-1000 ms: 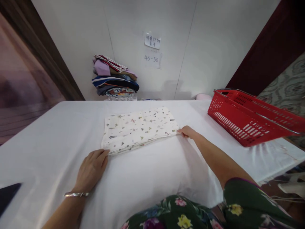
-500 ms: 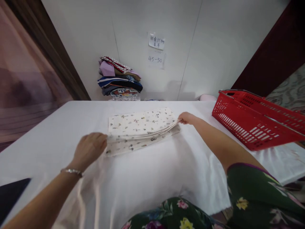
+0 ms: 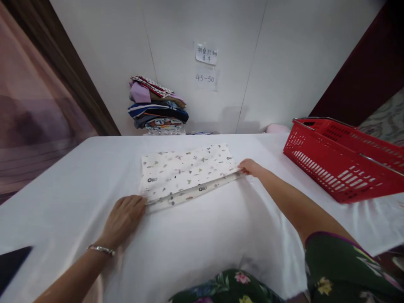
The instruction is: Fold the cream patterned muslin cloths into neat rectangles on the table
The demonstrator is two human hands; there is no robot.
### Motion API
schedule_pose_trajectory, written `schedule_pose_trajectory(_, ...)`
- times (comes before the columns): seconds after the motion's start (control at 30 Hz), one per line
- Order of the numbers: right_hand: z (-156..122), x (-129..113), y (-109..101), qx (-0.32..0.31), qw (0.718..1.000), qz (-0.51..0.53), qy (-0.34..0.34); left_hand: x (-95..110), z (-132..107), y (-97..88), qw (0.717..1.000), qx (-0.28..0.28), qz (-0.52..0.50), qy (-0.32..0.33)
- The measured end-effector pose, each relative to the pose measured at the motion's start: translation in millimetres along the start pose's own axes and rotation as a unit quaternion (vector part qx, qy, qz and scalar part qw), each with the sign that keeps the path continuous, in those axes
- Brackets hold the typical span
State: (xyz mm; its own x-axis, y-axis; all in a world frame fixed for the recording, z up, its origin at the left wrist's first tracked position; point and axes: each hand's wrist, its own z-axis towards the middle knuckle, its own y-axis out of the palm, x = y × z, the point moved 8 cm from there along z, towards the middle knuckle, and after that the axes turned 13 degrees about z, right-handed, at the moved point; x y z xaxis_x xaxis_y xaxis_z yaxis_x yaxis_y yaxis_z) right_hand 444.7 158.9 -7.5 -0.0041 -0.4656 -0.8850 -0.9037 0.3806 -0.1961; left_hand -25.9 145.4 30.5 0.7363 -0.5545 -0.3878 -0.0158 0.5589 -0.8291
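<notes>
A white cloth [image 3: 186, 172] with a small scattered print lies folded in layers on the white-covered table [image 3: 202, 240]. At its near left corner, my left hand [image 3: 128, 214] is closed on the edge, thumb side hidden. My right hand [image 3: 250, 167] pinches the near right corner between thumb and fingers. Between the two hands the upper layers reach close to the front edge, with a narrow strip of the bottom layer showing below them.
To the right stands a red plastic basket [image 3: 344, 162] with metal handles. A stack of folded fabrics [image 3: 159, 107] sits behind the table against the wall, below paper signs [image 3: 206, 67]. A dark flat object [image 3: 12, 265] lies at the lower left, and a curtain [image 3: 41, 109] hangs on the left.
Both hands have come nearer to me, the left one further. The upper layers, bunched and lifted before, now lie flatter and cover more of the bottom layer.
</notes>
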Motion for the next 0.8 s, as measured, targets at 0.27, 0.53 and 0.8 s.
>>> schedule_pose_trajectory(0.27, 0.9, 22.1, -6.1, -0.012, 0.998, -0.052, 0.033, 2.3, -8.7, -6.4, 1.0, 0.015, -0.004, -0.018)
schedule_pose_trajectory(0.53, 7.5, 38.1, -9.7, 0.004, 0.987, -0.141, 0.082, 7.7, -17.9, 8.2, 0.999, -0.029, -0.039, -0.018)
schedule_pose_trajectory(0.8, 5.5, 32.9, -7.7, 0.025, 0.99, -0.134, 0.045, 6.9, -17.4, -1.6, 0.996, -0.086, -0.031, 0.003)
